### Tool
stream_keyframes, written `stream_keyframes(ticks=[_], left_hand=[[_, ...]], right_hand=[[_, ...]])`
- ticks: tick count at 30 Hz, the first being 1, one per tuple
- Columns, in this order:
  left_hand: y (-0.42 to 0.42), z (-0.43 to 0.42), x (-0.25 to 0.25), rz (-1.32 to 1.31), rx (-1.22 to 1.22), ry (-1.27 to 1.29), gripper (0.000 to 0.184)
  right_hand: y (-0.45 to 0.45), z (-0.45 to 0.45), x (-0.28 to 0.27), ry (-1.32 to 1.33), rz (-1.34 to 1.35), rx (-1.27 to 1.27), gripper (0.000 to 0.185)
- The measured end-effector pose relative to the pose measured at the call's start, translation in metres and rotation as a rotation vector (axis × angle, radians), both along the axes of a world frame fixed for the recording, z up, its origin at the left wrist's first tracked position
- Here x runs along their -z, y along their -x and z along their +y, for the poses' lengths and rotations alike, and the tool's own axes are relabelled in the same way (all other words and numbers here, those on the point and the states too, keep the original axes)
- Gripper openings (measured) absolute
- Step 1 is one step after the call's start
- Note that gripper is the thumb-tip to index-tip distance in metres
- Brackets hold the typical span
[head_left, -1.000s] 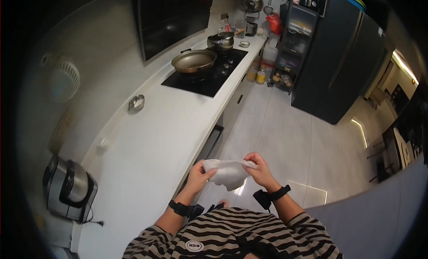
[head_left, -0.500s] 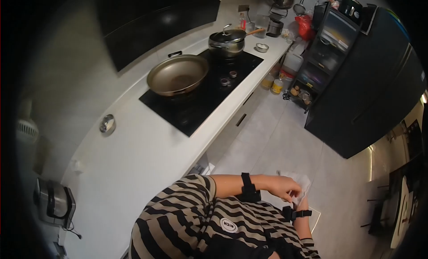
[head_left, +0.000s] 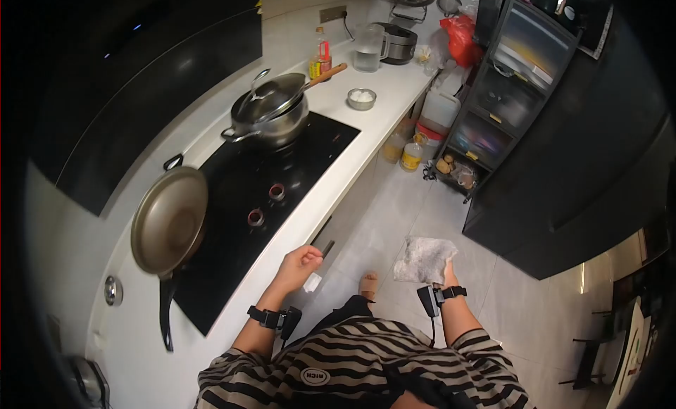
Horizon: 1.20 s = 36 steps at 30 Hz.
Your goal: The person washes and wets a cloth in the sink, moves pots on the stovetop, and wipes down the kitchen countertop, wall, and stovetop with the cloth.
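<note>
My left hand point(head_left: 299, 267) is beside the counter's front edge, near a dark drawer handle point(head_left: 329, 249). Its fingers are curled together, and I see nothing in them. To the right, above the floor, my right hand point(head_left: 449, 275) grips the edge of a crumpled grey-white cloth point(head_left: 425, 260). A wide frying pan point(head_left: 171, 222) stands on the black cooktop point(head_left: 232, 177) with its handle pointing toward me. Behind it is a steel pot point(head_left: 278, 127) with a glass lid point(head_left: 278, 96) resting tilted on top.
The white counter point(head_left: 384, 103) holds a small bowl of white stuff point(head_left: 361, 99), bottles point(head_left: 320, 55), a water jug point(head_left: 367, 48) and a rice cooker point(head_left: 400, 43). A drawer rack point(head_left: 503, 92) and a dark fridge point(head_left: 556, 177) stand right. Jugs point(head_left: 412, 155) sit on the floor.
My hands were together at the cloth; now they are apart, the left by the counter front and the right with the cloth. My view has shifted, and the pan's handle now shows.
</note>
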<state>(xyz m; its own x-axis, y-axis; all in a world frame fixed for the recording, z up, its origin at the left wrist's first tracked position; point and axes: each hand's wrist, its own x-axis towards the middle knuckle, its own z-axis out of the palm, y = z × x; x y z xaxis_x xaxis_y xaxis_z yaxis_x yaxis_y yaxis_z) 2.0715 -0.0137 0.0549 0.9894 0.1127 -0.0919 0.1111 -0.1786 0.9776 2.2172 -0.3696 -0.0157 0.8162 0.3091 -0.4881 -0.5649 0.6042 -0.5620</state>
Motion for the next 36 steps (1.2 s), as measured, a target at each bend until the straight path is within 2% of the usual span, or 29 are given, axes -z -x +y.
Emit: stream_keyframes(ticks=[2,5,7,9,10,11,15,17,19,21,22,23,25,26,28,29,31,33,36], left_hand=[[-0.062,0.006,0.008,0.005,-0.051,0.067,0.015],[-0.174,-0.004,-0.012,-0.114,-0.041,-0.169,0.016],[-0.25,-0.016,-0.032,-0.12,0.005,-0.148,0.017],[-0.316,-0.03,-0.064,-0.192,0.032,-0.322,0.018],[-0.344,-0.035,-0.073,-0.21,0.036,-0.319,0.018],[-0.372,-0.04,-0.081,-0.231,0.04,-0.319,0.019],[-0.459,-0.043,-0.075,-0.246,-0.008,-0.305,0.021],[-0.487,-0.039,-0.057,-0.219,-0.076,-0.275,0.02],[-0.501,-0.035,-0.045,-0.119,-0.164,-0.23,0.018],[-0.514,-0.03,-0.024,-0.032,-0.289,-0.057,0.017],[-0.523,-0.035,-0.041,0.021,-0.338,0.03,0.015],[-0.535,-0.036,-0.047,0.047,-0.376,0.064,0.015],[-0.568,-0.041,-0.066,0.024,-0.434,0.143,0.016],[-0.586,-0.042,-0.077,-0.002,-0.427,0.168,0.015],[-0.634,-0.044,-0.098,-0.06,-0.417,0.219,0.015],[-0.66,-0.042,-0.11,-0.058,-0.385,0.219,0.016],[-0.716,-0.033,-0.128,-0.063,-0.319,0.22,0.02],[-0.776,-0.015,-0.128,-0.102,-0.299,0.195,0.026],[-0.868,0.014,-0.11,-0.148,-0.362,0.271,0.046]], right_hand=[[-0.065,0.007,0.004,0.003,0.017,0.015,0.052],[-0.167,0.006,-0.005,0.028,0.008,0.056,0.057],[-0.235,-0.007,-0.016,0.05,-0.01,0.093,0.061],[-0.297,-0.024,-0.026,0.064,-0.041,0.12,0.064],[-0.324,-0.039,-0.022,0.029,-0.12,0.078,0.069],[-0.375,-0.072,0.013,-0.151,-0.33,-0.167,0.066],[-0.478,-0.054,-0.033,0.878,-0.852,-0.329,0.065],[-0.568,-0.045,-0.016,-0.159,-0.307,0.017,0.049],[-0.644,-0.027,-0.021,-0.09,-0.326,0.037,0.055],[-0.7,0.019,-0.054,0.002,-0.433,0.097,0.05],[-0.747,0.031,-0.048,-0.265,-0.447,-0.088,0.048],[-0.785,0.041,-0.038,-0.145,-0.546,-0.052,0.046],[-0.828,0.09,-0.068,0.091,-0.756,0.014,0.045],[-0.877,0.11,-0.041,0.371,-0.885,-0.083,0.045],[-0.893,0.145,-0.054,0.762,-1.167,-0.209,0.048],[-0.913,0.164,-0.03,0.904,-1.232,-0.31,0.055],[-0.9,0.189,-0.031,1.714,-1.229,-0.828,0.066],[-0.91,0.206,0.0,1.835,-1.29,-0.808,0.072],[-0.928,0.223,-0.006,1.78,-1.081,-0.66,0.077]])
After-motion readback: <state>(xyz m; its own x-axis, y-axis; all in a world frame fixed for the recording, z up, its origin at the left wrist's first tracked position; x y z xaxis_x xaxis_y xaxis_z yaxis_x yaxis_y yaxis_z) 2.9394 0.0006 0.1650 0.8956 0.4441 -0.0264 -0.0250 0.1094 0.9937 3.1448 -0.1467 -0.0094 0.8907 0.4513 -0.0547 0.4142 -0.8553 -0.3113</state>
